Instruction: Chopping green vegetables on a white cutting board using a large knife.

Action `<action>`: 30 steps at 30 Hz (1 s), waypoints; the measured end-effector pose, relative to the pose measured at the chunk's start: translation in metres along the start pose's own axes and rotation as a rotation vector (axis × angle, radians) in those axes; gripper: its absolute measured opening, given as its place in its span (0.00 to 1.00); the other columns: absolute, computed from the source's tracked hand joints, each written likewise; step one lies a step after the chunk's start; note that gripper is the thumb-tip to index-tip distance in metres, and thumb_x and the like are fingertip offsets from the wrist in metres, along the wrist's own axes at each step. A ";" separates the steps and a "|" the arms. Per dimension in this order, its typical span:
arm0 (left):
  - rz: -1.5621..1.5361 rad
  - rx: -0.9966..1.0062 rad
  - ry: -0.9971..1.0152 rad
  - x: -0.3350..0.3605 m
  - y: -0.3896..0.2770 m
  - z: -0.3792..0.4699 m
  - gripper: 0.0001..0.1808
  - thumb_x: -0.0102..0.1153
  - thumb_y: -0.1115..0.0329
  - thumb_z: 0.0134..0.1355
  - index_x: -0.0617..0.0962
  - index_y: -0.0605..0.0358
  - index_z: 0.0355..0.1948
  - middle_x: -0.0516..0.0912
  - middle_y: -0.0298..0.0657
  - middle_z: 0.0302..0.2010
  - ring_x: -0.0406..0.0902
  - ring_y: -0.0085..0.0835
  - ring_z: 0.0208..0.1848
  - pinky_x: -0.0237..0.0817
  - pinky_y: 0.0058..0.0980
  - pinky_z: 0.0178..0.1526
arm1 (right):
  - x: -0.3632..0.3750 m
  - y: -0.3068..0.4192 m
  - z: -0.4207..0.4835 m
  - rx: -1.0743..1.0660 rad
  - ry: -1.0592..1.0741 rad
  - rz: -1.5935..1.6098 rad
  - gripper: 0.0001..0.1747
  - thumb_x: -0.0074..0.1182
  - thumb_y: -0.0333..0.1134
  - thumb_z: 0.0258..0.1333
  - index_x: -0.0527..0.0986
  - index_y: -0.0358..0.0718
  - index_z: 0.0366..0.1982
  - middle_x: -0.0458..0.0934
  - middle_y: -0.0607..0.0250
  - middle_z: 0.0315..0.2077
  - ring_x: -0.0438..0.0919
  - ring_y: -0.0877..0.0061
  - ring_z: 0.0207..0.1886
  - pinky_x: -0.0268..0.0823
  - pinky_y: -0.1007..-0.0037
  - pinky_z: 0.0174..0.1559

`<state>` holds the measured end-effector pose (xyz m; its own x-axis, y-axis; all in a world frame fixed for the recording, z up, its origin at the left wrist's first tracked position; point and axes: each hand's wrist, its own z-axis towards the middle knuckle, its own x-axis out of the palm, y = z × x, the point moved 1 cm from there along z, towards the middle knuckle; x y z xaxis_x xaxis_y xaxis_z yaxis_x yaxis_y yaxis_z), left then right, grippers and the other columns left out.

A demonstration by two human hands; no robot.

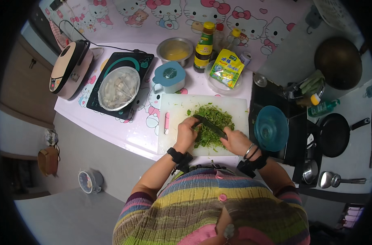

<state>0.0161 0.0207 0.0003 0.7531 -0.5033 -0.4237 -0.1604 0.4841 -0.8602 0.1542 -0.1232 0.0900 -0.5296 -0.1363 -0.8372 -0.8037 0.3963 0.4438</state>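
My right hand [236, 141] grips the handle of a dark-bladed kitchen knife [211, 126]. The blade slants up and left across a heap of chopped green herbs [216, 114]. At the blade's far end, the bent fingers of my left hand [186, 133] hold it near the tip. Under the heap lies a white plastic cutting board [176, 104] with a pink-edged handle slot on its left side. Small green bits are scattered around the pile. The herbs under the blade are partly hidden by it and by my hands.
Behind the board stand a blue-lidded pitcher [169, 75], a steel bowl [175, 51], a sauce bottle [203, 47] and a yellow seasoning packet [226, 69]. Leftward are a film-covered bowl [119, 88] on an induction cooker [112, 62] and a rice cooker [71, 69]. A blue plastic basin [271, 128] sits at the sink.
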 end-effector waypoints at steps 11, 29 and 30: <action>0.131 0.169 0.051 0.012 0.004 -0.017 0.07 0.59 0.80 0.44 0.81 0.61 0.28 0.79 0.44 0.33 0.78 0.41 0.34 0.70 0.30 0.37 | 0.024 -0.006 0.002 -0.052 -0.290 0.068 0.14 0.50 0.37 0.54 0.64 0.35 0.36 0.75 0.44 0.20 0.75 0.48 0.26 0.66 0.53 0.30; 0.122 0.179 0.022 0.008 0.006 -0.026 0.04 0.58 0.80 0.46 0.79 0.64 0.26 0.79 0.45 0.32 0.78 0.41 0.33 0.70 0.29 0.35 | 0.018 0.010 -0.007 -0.058 -0.272 0.161 0.15 0.50 0.37 0.54 0.63 0.33 0.35 0.74 0.43 0.19 0.74 0.47 0.26 0.66 0.52 0.30; 0.120 0.186 0.023 0.009 0.004 -0.024 0.04 0.58 0.80 0.46 0.79 0.64 0.26 0.79 0.45 0.32 0.78 0.41 0.33 0.70 0.29 0.35 | 0.028 0.001 -0.001 -0.054 -0.223 0.095 0.15 0.50 0.37 0.54 0.64 0.33 0.35 0.74 0.43 0.18 0.74 0.48 0.26 0.66 0.53 0.30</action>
<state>0.0066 0.0013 -0.0139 0.7205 -0.4498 -0.5278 -0.1255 0.6640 -0.7371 0.1381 -0.1277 0.0670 -0.5353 0.1052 -0.8381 -0.7699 0.3475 0.5353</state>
